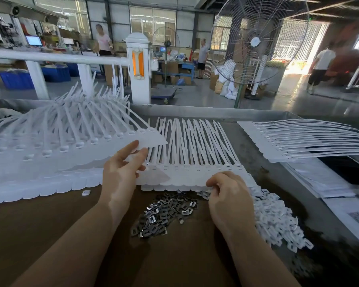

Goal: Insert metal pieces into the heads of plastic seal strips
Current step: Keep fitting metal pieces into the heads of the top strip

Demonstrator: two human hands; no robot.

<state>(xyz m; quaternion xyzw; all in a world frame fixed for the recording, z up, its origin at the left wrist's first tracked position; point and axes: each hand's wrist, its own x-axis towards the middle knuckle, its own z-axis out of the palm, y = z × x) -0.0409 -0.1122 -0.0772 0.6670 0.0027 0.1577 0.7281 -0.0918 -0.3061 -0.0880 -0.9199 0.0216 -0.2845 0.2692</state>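
Left hand (pixel 120 168), fingers mostly straight and spread, thumb and fingertips pinching the right end tab of a lifted sheet of seal strips (pixel 71 141). Right hand (pixel 229 195), fingers curled down, pinching the near scalloped edge of a flat sheet of seal strips (pixel 195 158) at the middle of the tabletop (pixel 50 235); whether anything small sits between the fingertips cannot be told. Just below both hands, toward the near edge, a heap of metal pieces (pixel 164 214), dark and shiny. Beside it, toward the right edge, a heap of white plastic caps (pixel 278 220), touching the flat sheet's right corner. 1 loose white cap (pixel 86 192) lying just left of the left wrist. Along the left side, the lifted sheet topping a broad fanned stack, tails rising toward the far edge. At the far right corner, another sheet of strips (pixel 298 139), tails pointing right, resting on a metal tray (pixel 247 117). Printed papers (pixel 330 183) at the right edge. Beyond the table, a white railing (pixel 56 58), a standing fan (pixel 255 41) and 3 people on the workshop floor.
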